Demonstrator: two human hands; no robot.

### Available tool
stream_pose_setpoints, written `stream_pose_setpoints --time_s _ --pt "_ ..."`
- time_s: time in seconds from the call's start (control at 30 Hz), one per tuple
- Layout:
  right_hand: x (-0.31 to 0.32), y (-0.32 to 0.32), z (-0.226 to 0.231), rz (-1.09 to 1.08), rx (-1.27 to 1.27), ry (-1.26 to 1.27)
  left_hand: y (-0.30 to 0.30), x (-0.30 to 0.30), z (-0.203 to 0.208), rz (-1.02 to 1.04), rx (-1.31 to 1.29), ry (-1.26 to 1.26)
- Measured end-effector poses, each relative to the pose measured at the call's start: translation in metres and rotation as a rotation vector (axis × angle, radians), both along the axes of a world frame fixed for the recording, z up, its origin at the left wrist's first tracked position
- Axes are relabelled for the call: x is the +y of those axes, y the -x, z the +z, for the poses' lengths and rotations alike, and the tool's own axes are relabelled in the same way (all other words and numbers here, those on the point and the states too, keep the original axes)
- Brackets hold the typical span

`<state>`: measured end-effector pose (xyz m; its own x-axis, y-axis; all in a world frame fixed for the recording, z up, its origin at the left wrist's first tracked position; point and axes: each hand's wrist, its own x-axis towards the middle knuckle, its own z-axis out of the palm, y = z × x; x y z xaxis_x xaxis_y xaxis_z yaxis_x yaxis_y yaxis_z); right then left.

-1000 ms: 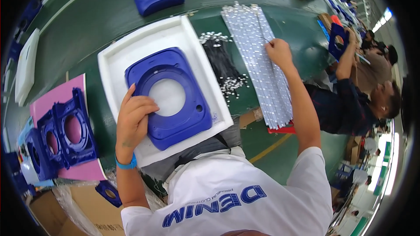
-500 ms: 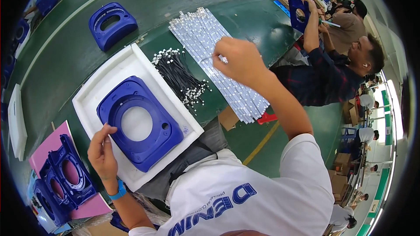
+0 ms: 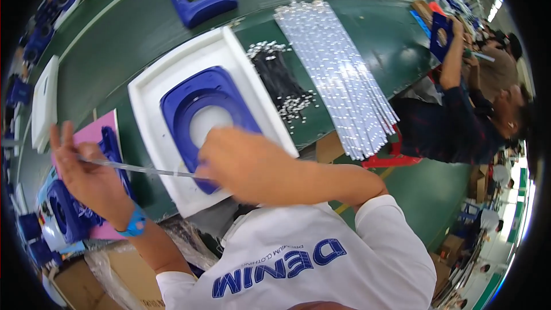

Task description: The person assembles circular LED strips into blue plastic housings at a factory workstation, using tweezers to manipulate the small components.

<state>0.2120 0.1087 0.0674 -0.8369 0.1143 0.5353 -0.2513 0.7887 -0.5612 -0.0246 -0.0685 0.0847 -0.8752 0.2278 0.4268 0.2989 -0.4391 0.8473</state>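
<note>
A thin, pale LED strip (image 3: 150, 170) stretches between my two hands above the front of the white foam tray. My right hand (image 3: 244, 166) grips its right end, the fingers closed and slightly blurred. At its left end the strip passes between the thumb and fingers of my left hand (image 3: 92, 181), with two fingertips pointing upward. In the tray (image 3: 150, 89) lies a blue plastic housing (image 3: 221, 85) with a large round opening, partly hidden by my right hand and forearm. Beyond the tray's right side is a bundle of black cables (image 3: 278, 77) with white connectors.
A wide stack of LED strips (image 3: 338, 72) lies at the right of the green table. Another blue housing (image 3: 201, 0) stands at the back. At left are blue parts (image 3: 69, 212) on a pink sheet and a white foam block (image 3: 46, 103). A co-worker (image 3: 453, 120) sits at right.
My right hand has come from the strip stack, across the tray, with an LED strip. My left hand has moved left off the housing to the strip's other end. The view has shifted.
</note>
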Motion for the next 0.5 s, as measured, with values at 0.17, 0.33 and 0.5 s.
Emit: stream_pose_setpoints --time_s 0.17,0.33,0.5 --pt "0.011 0.007 -0.033 -0.101 -0.152 0.107 0.062 -0.109 0.04 -0.246 0.022 -0.327" --pt "-0.004 0.02 -0.044 -0.08 -0.213 0.008 -0.014 -0.049 0.028 -0.214 0.118 0.537" --pt "-0.008 0.028 -0.041 -0.033 -0.164 0.023 -0.084 0.002 -0.015 -0.427 0.45 0.94"
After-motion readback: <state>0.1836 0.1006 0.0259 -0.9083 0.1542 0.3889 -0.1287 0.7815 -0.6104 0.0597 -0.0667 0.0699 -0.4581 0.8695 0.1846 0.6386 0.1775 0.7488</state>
